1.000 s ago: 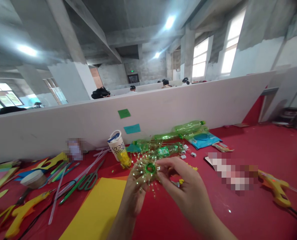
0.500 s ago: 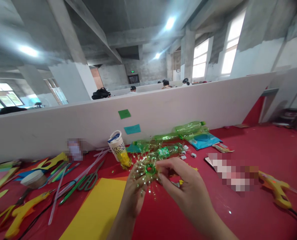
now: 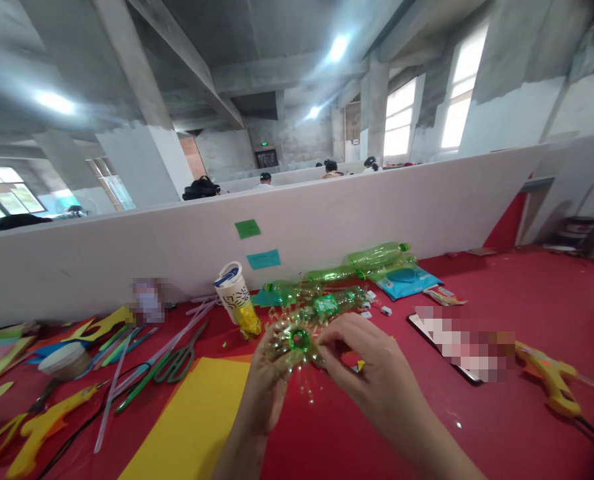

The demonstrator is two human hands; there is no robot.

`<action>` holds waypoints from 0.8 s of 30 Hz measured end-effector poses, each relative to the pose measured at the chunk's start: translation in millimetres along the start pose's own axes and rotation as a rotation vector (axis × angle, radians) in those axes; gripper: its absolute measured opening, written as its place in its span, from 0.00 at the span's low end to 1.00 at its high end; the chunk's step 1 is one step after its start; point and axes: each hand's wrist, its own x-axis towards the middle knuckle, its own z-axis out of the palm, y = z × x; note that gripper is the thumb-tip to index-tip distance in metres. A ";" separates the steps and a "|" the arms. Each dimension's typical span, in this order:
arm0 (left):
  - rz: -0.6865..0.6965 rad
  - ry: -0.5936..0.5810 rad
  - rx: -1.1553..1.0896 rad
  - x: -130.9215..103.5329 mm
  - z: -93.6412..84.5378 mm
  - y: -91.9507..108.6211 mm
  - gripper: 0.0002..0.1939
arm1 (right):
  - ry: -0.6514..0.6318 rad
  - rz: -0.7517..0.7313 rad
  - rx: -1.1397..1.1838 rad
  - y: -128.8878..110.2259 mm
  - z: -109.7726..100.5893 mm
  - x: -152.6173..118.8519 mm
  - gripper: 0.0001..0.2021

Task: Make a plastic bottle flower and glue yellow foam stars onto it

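Observation:
A green plastic bottle top (image 3: 299,339), cut into thin strips that splay out around its neck, is held up over the table with the ring of the neck facing me. My left hand (image 3: 268,363) is closed around its left side, with some strips between the fingers. On the right side, my right hand (image 3: 364,353) pinches one strip between thumb and forefinger. Beyond the hands lie several green plastic bottles (image 3: 377,255) and one with a label (image 3: 325,305).
A white cup (image 3: 233,291) stands behind my left hand. Yellow paper (image 3: 191,413), green-handled scissors (image 3: 179,360) and a yellow glue gun (image 3: 51,427) lie left. A phone (image 3: 447,350), a second glue gun (image 3: 551,380) and a blue packet (image 3: 409,283) lie right. A white partition (image 3: 327,213) closes the back.
My right thumb and forefinger have shifted slightly along the strips at the right of the bottle top. The left hand keeps its hold, and the neck is turned a little.

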 end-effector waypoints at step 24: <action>0.153 -0.035 0.338 0.5 -1.1 7.9 0.20 | -0.217 0.330 0.477 11.0 -14.7 7.1 0.06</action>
